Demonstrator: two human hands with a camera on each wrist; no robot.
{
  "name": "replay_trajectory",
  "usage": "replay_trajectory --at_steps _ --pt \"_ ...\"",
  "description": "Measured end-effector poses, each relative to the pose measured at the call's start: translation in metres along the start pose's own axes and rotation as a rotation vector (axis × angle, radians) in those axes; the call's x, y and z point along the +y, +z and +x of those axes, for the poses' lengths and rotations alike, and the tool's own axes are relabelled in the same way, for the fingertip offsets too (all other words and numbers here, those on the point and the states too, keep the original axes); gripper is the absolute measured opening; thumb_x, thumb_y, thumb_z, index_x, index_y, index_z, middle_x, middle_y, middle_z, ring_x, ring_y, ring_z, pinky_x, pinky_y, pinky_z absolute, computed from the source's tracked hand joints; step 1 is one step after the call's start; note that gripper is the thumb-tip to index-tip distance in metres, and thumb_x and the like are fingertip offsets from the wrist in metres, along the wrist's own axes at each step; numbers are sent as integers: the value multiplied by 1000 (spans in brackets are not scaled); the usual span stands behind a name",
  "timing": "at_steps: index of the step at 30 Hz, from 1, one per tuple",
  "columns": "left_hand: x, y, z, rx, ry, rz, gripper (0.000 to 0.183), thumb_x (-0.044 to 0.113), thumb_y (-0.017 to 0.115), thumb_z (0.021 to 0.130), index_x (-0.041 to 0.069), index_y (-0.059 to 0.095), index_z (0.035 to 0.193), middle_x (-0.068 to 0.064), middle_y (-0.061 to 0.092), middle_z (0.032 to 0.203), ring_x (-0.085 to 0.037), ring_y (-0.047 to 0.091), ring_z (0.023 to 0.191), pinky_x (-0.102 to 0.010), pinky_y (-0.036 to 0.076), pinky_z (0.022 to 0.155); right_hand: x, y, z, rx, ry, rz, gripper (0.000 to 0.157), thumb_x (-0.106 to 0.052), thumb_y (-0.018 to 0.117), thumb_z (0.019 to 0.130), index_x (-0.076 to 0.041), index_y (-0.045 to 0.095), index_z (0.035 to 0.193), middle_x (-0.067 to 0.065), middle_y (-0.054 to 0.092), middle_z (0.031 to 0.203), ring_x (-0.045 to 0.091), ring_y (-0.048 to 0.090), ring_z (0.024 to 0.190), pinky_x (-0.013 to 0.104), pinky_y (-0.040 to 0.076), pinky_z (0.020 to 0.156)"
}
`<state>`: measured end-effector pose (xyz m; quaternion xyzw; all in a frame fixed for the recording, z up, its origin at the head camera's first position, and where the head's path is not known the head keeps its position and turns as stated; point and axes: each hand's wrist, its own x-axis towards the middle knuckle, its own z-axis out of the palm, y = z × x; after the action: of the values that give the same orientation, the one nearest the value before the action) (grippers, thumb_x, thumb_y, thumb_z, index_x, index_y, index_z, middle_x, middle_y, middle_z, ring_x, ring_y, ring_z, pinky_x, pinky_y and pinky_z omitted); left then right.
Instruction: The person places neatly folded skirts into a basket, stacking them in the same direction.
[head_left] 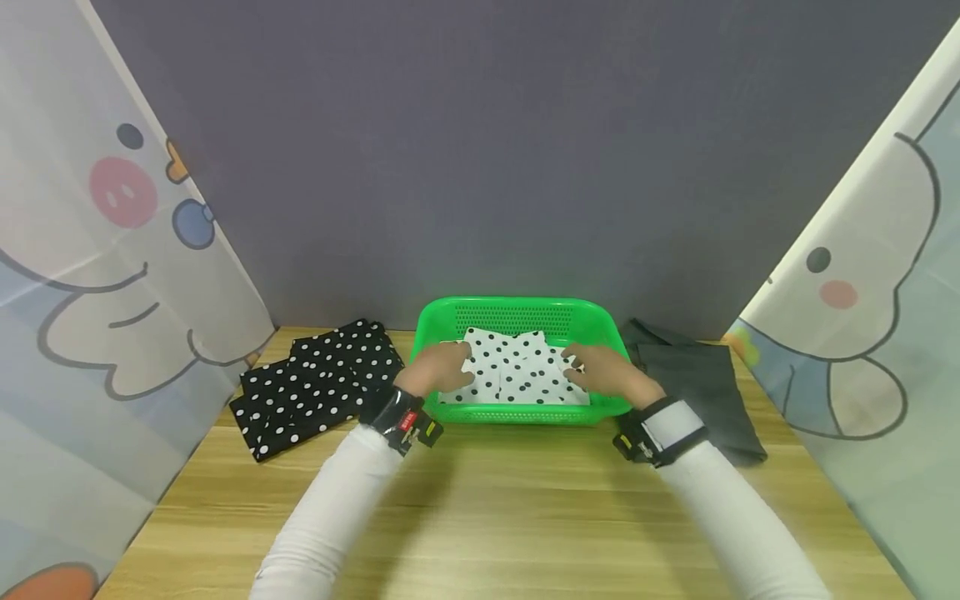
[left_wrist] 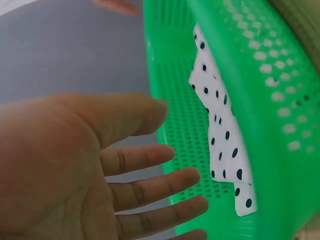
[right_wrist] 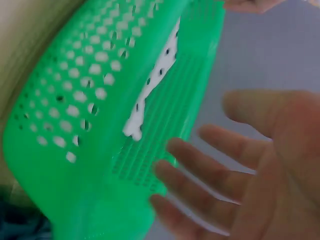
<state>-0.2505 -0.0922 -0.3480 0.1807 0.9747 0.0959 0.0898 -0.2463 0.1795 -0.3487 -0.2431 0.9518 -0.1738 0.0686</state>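
Observation:
A green plastic basket (head_left: 517,414) with perforated walls stands at the back middle of the table. In it lies white cloth with black dots (head_left: 517,367), its folds overlapping. My left hand (head_left: 438,367) hovers over the basket's left side, fingers spread and nothing in them, as the left wrist view also shows. Over the right side is my right hand (head_left: 606,372), its fingers apart and loosely bent, holding nothing in the right wrist view. Both hands appear apart from the cloth.
Black cloth with white dots (head_left: 318,383) lies folded left of the basket. To its right rests dark grey cloth (head_left: 697,392). A grey panel (head_left: 480,150) rises behind the wooden table (head_left: 517,517), and cartoon-printed sheets (head_left: 75,333) hang on both sides.

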Motion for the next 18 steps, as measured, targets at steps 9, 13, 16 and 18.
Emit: replay_trajectory --at_steps 9,13,16,18 --pt "4 22 -42 277 132 16 36 26 58 80 8 54 111 -6 57 99 -21 54 87 -31 45 73 7 29 -42 380 -96 17 15 -16 54 85 -10 57 98 1 53 95 20 53 83 31 45 68" --pt "6 31 -56 352 198 0 32 25 59 80 9 56 107 -3 57 97 -17 54 85 -28 45 73 11 42 -62 452 -102 15 10 -16 57 83 -14 57 93 -4 49 87 11 49 72 25 43 60" --pt "7 42 -63 411 228 23 30 25 59 79 10 57 105 -2 57 97 -16 54 84 -27 44 73 16 50 -75 471 -107 17 11 -14 59 82 -15 57 93 -7 48 84 5 47 69 22 43 58" --pt "7 48 -67 443 240 37 29 25 60 78 11 58 103 -1 58 96 -15 53 84 -27 44 74 21 56 -81 483 -112 20 12 -12 60 80 -13 57 91 -7 49 83 5 48 68 22 44 58"
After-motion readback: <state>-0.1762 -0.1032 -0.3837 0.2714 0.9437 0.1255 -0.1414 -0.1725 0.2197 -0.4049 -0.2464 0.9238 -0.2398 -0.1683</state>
